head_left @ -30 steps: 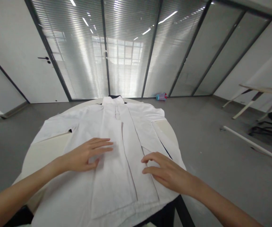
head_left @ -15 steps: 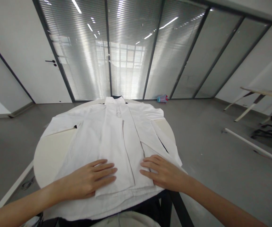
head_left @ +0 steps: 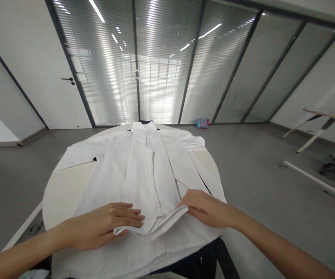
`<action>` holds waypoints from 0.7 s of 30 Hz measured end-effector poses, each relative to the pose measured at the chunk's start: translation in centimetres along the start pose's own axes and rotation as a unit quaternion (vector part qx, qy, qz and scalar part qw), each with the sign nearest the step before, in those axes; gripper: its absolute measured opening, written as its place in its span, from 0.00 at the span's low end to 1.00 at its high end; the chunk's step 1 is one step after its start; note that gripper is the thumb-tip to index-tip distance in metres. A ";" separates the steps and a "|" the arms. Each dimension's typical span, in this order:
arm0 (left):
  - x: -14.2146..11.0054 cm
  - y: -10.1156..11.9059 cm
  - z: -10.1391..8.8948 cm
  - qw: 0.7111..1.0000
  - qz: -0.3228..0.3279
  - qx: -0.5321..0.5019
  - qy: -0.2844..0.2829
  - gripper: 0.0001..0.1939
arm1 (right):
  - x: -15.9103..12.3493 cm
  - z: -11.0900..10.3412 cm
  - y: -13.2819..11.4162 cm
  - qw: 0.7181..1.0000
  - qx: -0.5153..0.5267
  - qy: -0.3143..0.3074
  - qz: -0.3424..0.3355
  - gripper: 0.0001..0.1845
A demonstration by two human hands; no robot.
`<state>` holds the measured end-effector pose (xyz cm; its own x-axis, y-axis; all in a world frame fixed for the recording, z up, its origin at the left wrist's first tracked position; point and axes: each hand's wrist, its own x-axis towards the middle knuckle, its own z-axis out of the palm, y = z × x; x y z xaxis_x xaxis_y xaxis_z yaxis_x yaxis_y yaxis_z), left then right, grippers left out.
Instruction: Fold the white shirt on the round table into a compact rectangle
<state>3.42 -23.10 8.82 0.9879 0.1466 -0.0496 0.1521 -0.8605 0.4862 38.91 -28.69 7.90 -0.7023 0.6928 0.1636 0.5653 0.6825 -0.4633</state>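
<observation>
The right hand [head_left: 206, 209] seems to pinch the folded hem of the white dress shirt [head_left: 152, 228] narrowly, the left hand [head_left: 105, 224] lying open; a slack grip could drop it.

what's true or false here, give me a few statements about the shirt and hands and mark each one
The white shirt lies on a round table: true.
The left hand grips the collar: false, it rests on the shirt near the folded lower edge.
The right hand touches the folded lower edge: true.
A blue and pink bottle stands on the table: false, it lies on the floor beyond the table.
</observation>
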 end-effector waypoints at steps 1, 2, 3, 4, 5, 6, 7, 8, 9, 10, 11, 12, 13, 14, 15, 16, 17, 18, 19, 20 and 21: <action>0.0 0.0 0.0 1.000 0.010 -0.002 -0.011 0.28 | 0.2 0.2 0.0 1.000 -0.002 -0.028 0.000 0.14; 0.1 -0.1 0.2 1.000 0.023 0.002 -0.018 0.30 | 0.2 0.5 0.1 0.999 -0.009 -0.048 -0.010 0.13; 0.0 -0.3 0.4 0.999 0.034 0.012 -0.021 0.32 | 0.2 0.9 0.2 0.998 -0.021 -0.058 -0.027 0.13; 0.0 -0.7 0.7 0.998 0.043 0.029 -0.019 0.33 | 0.0 1.4 0.4 0.996 -0.037 -0.057 -0.050 0.12; -0.1 -1.2 1.1 0.997 0.050 0.050 -0.013 0.35 | -0.2 1.8 0.6 0.994 -0.057 -0.048 -0.075 0.13; -0.2 -1.9 1.4 0.996 0.057 0.073 -0.006 0.35 | -0.4 2.2 0.9 0.991 -0.080 -0.033 -0.099 0.17; -0.2 -2.6 1.8 0.993 0.065 0.097 0.003 0.36 | -0.7 2.5 1.3 0.988 -0.105 -0.014 -0.116 0.21; -0.2 -3.4 2.1 0.990 0.073 0.117 0.013 0.36 | -0.9 2.7 1.7 0.983 -0.132 0.005 -0.126 0.25; -0.2 -4.1 2.3 0.987 0.081 0.133 0.025 0.36 | -1.0 2.7 2.1 0.979 -0.158 0.021 -0.128 0.27; 0.0 -4.8 2.5 0.985 0.086 0.145 0.037 0.37 | -1.1 2.8 2.6 0.974 -0.183 0.033 -0.126 0.27; 0.2 -5.3 2.6 0.983 0.085 0.156 0.045 0.37 | -1.1 2.7 3.0 0.970 -0.205 0.042 -0.123 0.26; 0.5 -5.7 2.7 0.982 0.081 0.164 0.049 0.37 | -1.0 2.7 3.4 0.966 -0.224 0.048 -0.122 0.25; 0.8 -5.9 2.7 0.982 0.074 0.170 0.049 0.38 | -0.9 2.6 3.8 0.962 -0.239 0.050 -0.124 0.24; 1.2 -6.1 2.7 0.982 0.066 0.173 0.043 0.39 | -0.7 2.5 4.0 0.958 -0.253 0.052 -0.127 0.24; 1.5 -6.1 2.7 0.982 0.061 0.174 0.038 0.40 | -0.5 2.5 4.3 0.954 -0.265 0.053 -0.132 0.24; 1.7 -6.1 2.6 0.983 0.058 0.172 0.035 0.41 | -0.3 2.4 4.4 0.950 -0.276 0.052 -0.136 0.24; 1.9 -6.1 2.6 0.983 0.057 0.169 0.035 0.42 | 0.0 2.4 4.6 0.947 -0.285 0.049 -0.141 0.25; 2.0 -6.0 2.6 0.984 0.057 0.167 0.036 0.42 | 0.2 2.3 4.7 0.945 -0.291 0.044 -0.144 0.26; 2.0 -6.0 2.5 0.984 0.057 0.167 0.038 0.42 | 0.4 2.3 4.8 0.943 -0.294 0.039 -0.149 0.26; 2.1 -6.1 2.5 0.983 0.053 0.170 0.042 0.42 | 0.6 2.2 4.9 0.943 -0.295 0.034 -0.153 0.26; 2.1 -6.1 2.5 0.982 0.047 0.177 0.047 0.42 | 0.8 2.3 5.0 0.942 -0.293 0.034 -0.158 0.25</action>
<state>4.63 -18.75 3.54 0.9937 0.0888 0.0690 0.0776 -0.9855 0.1509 40.21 -25.24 3.74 -0.8574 0.4340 0.2767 0.4890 0.8546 0.1749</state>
